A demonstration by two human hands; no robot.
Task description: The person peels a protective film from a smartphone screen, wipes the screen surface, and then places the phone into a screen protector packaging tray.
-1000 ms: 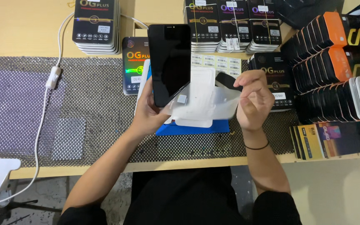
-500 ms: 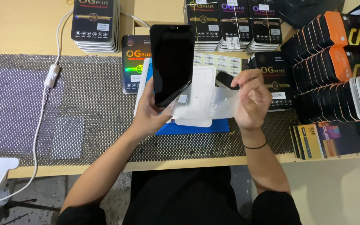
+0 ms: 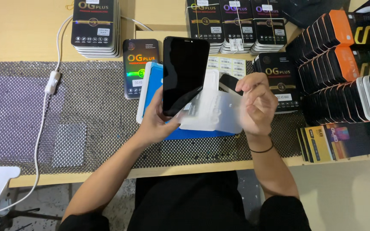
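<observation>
Fingers of the left hand grip the black phone screen at frame centre; right hand pinches the clear film — half peeled, not yet free.

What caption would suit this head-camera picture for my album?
Over a mesh mat, the left hand holds up a black phone screen while the right hand peels a clear film.

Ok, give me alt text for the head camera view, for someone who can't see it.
A person's left hand holds up a black phone screen panel while the right hand pinches a translucent film beside it, above a blue tray on a mesh mat. Stacks of dark boxes line the wooden table.
</observation>
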